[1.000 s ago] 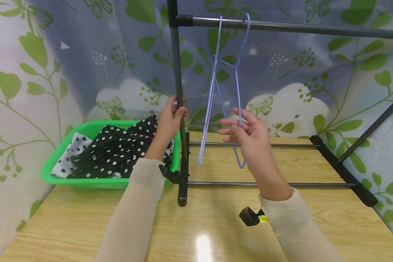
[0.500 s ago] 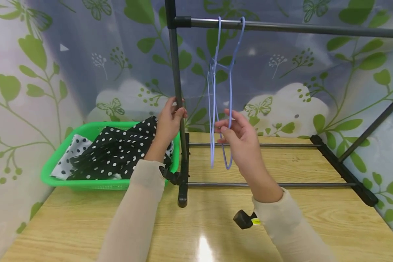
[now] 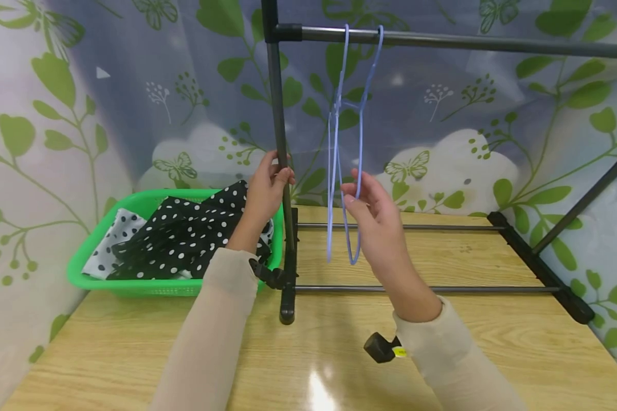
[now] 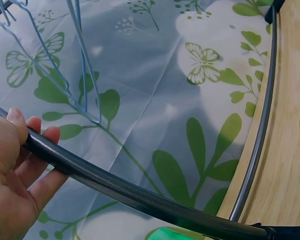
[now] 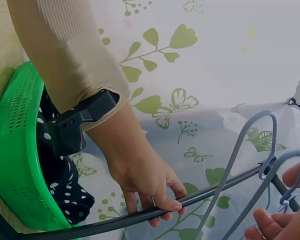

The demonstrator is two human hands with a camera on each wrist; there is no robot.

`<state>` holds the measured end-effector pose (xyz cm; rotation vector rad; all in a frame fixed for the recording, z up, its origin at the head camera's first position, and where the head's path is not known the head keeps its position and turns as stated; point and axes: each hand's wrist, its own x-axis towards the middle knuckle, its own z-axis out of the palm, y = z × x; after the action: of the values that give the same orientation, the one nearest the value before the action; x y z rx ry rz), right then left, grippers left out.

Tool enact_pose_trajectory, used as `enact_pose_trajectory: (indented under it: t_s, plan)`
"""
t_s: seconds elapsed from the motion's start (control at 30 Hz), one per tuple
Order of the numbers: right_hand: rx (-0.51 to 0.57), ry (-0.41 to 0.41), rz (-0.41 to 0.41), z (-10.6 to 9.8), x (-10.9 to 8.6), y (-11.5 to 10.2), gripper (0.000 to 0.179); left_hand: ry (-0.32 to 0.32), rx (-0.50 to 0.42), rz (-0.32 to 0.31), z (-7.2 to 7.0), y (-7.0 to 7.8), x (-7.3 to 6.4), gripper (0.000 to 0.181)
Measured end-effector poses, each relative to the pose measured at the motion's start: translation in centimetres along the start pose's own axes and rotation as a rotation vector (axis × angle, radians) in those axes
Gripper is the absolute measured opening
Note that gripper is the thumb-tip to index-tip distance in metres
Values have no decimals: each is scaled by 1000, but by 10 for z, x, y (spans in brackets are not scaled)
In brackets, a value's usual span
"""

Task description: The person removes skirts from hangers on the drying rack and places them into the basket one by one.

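Two light-blue wire hangers hang by their hooks from the top bar (image 3: 468,41) of a dark metal clothes rack. My left hand (image 3: 262,191) grips the rack's left upright post (image 3: 276,108); in the left wrist view its thumb and fingers (image 4: 50,134) are on opposite sides of the tube. At the lower side of the right hanger (image 3: 361,137) is my right hand (image 3: 383,228), its curled fingers and thumb around the wire. The left hanger (image 3: 333,171) hangs close beside it. Only the fingertips of the right hand (image 5: 277,222) show in the right wrist view.
A green plastic basket (image 3: 133,287) stands left of the rack with a black dotted cloth (image 3: 185,234) and a white dotted cloth (image 3: 108,245) in it. Two low crossbars (image 3: 442,290) and the black right foot (image 3: 540,268) sit on the wooden table (image 3: 339,354). Patterned curtain backs it all.
My right hand has moved left, and the right hanger has slid with it along the bar toward the left one. The left hand has stayed on the post.
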<state>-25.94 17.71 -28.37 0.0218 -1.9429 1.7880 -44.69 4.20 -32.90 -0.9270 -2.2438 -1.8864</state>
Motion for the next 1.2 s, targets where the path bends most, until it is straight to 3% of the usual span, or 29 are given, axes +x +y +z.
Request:
enact_pose_trajectory:
  t_s: [0.43, 0.67, 0.9, 1.07, 1.2]
  plan:
    - [-37, 9, -36, -8, -5, -1, 40, -8, 6, 8, 0, 2, 0, 33]
    - [-35, 28, -22, -13, -7, 2, 40, -7, 35, -31, -4, 25, -8, 34]
    - [-33, 33, 14, -17, -10, 4, 42, 11, 22, -26, -5, -3, 2, 36]
    - [-57, 27, 13, -22, -9, 8, 43, 12, 49, 16, -4, -8, 5, 37]
    - [-100, 7, -14, -27, -4, 12, 43, 6, 133, 63, -6, -7, 5, 41]
